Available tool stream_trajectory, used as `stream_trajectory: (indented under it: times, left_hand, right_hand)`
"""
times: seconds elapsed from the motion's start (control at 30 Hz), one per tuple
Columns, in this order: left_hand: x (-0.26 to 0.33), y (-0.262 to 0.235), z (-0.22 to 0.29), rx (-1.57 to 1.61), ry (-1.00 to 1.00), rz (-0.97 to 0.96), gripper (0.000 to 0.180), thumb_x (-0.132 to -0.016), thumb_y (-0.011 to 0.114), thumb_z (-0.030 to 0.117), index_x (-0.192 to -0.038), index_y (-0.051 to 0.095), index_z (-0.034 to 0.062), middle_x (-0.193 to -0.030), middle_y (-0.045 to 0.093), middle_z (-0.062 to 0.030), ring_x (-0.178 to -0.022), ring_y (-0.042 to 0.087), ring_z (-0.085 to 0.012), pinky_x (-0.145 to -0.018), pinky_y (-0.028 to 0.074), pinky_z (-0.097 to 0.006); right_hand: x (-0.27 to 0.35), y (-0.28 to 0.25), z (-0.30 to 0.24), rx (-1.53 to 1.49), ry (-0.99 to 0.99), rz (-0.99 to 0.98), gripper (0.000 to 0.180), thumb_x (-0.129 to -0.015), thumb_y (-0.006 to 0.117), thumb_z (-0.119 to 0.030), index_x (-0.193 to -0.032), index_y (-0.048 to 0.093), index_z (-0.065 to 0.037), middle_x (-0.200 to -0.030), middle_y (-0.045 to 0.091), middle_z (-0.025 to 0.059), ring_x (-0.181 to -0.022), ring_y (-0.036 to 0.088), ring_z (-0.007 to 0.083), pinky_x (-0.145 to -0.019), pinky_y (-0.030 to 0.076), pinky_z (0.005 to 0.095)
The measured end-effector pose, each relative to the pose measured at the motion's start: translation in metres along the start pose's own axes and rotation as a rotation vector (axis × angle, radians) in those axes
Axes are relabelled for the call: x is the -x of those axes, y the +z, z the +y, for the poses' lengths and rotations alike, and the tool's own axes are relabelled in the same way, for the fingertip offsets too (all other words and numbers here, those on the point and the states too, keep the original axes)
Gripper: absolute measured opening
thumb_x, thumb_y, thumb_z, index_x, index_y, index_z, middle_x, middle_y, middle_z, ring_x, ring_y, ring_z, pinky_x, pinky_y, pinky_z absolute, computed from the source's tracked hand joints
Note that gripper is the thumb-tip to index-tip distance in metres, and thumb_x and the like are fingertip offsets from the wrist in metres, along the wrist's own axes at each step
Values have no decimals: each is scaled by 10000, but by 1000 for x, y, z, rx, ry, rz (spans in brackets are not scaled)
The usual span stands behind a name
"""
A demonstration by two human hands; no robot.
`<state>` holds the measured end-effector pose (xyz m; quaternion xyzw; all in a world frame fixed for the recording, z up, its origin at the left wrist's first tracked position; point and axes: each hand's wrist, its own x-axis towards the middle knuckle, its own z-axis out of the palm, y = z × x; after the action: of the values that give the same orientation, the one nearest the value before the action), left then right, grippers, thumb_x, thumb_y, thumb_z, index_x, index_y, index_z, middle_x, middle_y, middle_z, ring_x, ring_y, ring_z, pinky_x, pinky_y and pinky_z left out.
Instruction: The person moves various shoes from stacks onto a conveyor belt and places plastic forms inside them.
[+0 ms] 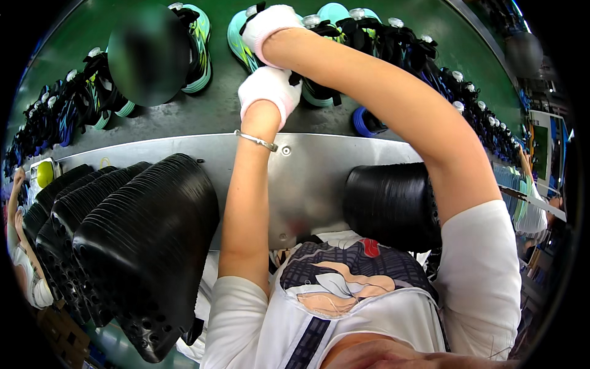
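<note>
My right hand (270, 26), in a white glove, is closed on the black upper part of a teal and yellow-green sports shoe (238, 40) at the top middle. Just below it, my left hand (269, 95), also gloved, is curled by the near end of that shoe. Its fingertips are mostly hidden, and a bit of black shows at its right side. Another teal shoe (200, 52) stands to the left. Part of a further shoe (319, 95) shows right of my left hand, and a blue-soled one (367, 122) lies beyond that.
Rows of shoes with clear round pieces on top line the green conveyor, left (64, 111) and right (424, 58). Stacks of thin black curved plates stand at left (147, 246) and right (387, 200) by the metal edge (307, 178). Other people work at both far sides.
</note>
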<state>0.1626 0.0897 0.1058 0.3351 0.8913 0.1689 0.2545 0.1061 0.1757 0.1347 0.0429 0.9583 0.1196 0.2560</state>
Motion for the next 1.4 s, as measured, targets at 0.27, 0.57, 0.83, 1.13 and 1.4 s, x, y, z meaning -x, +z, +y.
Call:
stream_trajectory:
  times: [0.27,0.57,0.83,1.13,1.4]
  left_hand:
    - [-13,11,-9,-19,65,43,412,-874,490,416,-1005,680,74,-1100,645,-157,-1037,600,-341,-883,482,-432]
    - [-39,8,-54,-30,-14,27,554,-818,582,431,-1124,637,-28,-1033,659,-239,-955,651,-336,-859,494,-365]
    - [15,11,-34,-227,96,569,465,-861,567,440,-1219,618,147,-1227,586,-121,-1084,577,-312,-952,439,-390]
    - [46,14,5,-5,313,664,324,-863,633,324,-1122,681,134,-1135,619,-87,-900,623,-197,-753,496,-289]
    - [63,19,23,146,314,497,276,-879,625,238,-1111,680,98,-1097,643,-85,-914,628,-200,-793,496,-285]
  right_hand:
    - [39,-10,30,-129,-107,-56,338,-862,531,-302,-1129,646,-130,-1032,678,127,-942,654,317,-790,525,409]
    - [297,-3,117,-464,-31,232,290,-883,523,-328,-928,644,-68,-797,619,146,-753,623,282,-698,491,393]
    - [434,137,93,-843,226,373,158,-799,660,-162,-901,667,-42,-819,621,93,-754,617,250,-686,506,333]
    - [432,181,58,-856,269,490,323,-728,723,-300,-938,619,-78,-868,601,77,-817,605,255,-704,494,355]
    - [442,181,71,-915,162,579,257,-695,731,-204,-848,581,-61,-790,572,66,-701,588,233,-650,486,313]
